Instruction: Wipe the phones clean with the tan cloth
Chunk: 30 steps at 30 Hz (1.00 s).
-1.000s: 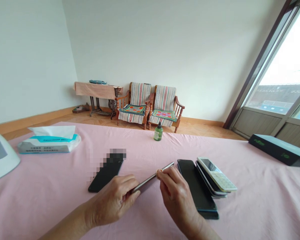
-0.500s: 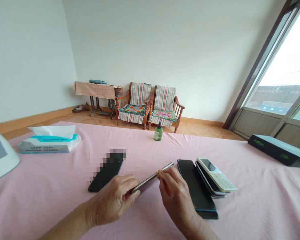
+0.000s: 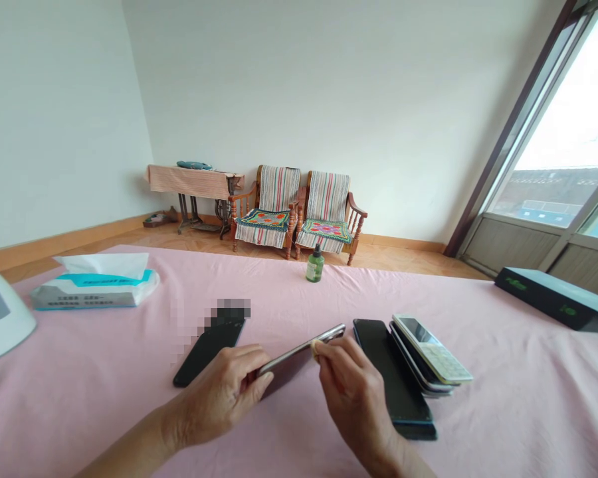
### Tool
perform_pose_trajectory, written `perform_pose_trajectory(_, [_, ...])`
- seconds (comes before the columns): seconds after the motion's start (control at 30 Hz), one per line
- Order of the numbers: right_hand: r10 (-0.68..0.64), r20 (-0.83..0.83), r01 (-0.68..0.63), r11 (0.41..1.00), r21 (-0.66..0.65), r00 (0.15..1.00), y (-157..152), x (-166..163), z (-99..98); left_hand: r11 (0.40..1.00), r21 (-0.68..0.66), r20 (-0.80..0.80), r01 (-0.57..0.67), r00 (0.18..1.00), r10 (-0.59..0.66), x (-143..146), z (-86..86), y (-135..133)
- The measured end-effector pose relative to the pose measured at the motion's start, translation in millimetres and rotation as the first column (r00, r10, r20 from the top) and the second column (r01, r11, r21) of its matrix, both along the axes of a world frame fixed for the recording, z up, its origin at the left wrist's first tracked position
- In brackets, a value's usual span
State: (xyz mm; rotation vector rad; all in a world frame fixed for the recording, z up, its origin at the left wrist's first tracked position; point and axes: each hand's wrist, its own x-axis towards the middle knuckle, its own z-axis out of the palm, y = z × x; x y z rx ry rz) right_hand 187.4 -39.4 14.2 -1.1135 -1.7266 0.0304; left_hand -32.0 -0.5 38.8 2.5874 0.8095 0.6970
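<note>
Tilted above the cloth is a smartphone (image 3: 290, 369), its silvery edge turned up. My left hand (image 3: 219, 388) grips the phone's near left end between thumb and fingers. At the other end, my right hand (image 3: 353, 385) pinches a small cream-coloured pad (image 3: 315, 350) against the phone; most of the pad is hidden by the fingers. Left of the held phone lies a black smartphone (image 3: 206, 352), its far end blurred by pixels. To the right are stacked black phones (image 3: 386, 365), and beside them another stack topped by a white keypad phone (image 3: 431, 348).
A pink cloth (image 3: 104, 372) covers the table. Farther back stand a green bottle (image 3: 315, 265) and a tissue pack (image 3: 94, 289). A black box (image 3: 553, 299) is at the right edge, a white device (image 3: 2, 312) at the left. Two chairs (image 3: 292, 206) stand beyond.
The held phone has tilted a little, so more of its dark face shows. My left hand has shifted slightly left, and more of the pad shows at my right fingertips.
</note>
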Motion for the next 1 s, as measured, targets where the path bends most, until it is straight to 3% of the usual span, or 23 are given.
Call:
perform_pose_trajectory(0.1, [-0.191,-0.058,0.194,0.980,0.048,0.980,7,20,3.5,0.999,-0.033,0.000,-0.002,1.000,0.002,0,-0.7,0])
perform_pose_trajectory(0.2, [-0.281,-0.042,0.281,0.960,-0.003,0.959,14,36,5.0,0.999,-0.040,0.002,0.008,1.000,-0.008,1,-2.2,1])
perform_pose_trajectory(0.37, [-0.261,0.021,0.262,0.963,-0.068,0.965,16,32,-1.0,0.998,-0.055,0.021,-0.014,1.000,0.015,3,-5.3,1])
perform_pose_trajectory(0.57, [-0.098,0.022,0.099,0.993,-0.066,0.995,11,8,-9.9,0.994,-0.071,0.014,-0.089,0.996,0.090,8,-12.3,1])
perform_pose_trajectory(0.7, [-0.170,-0.021,0.171,0.985,0.018,0.985,9,10,-0.5,0.998,-0.030,0.058,-0.058,0.997,0.060,7,-12.2,1])
perform_pose_trajectory(0.83, [-0.285,-0.025,0.285,0.958,0.012,0.958,10,25,6.1,0.999,-0.022,0.088,-0.042,0.995,0.043,5,-10.2,1])
perform_pose_trajectory(1.0, [-0.246,0.012,0.246,0.969,-0.005,0.969,10,24,3.9,0.988,-0.140,0.150,-0.070,0.984,0.091,6,-10.1,2])
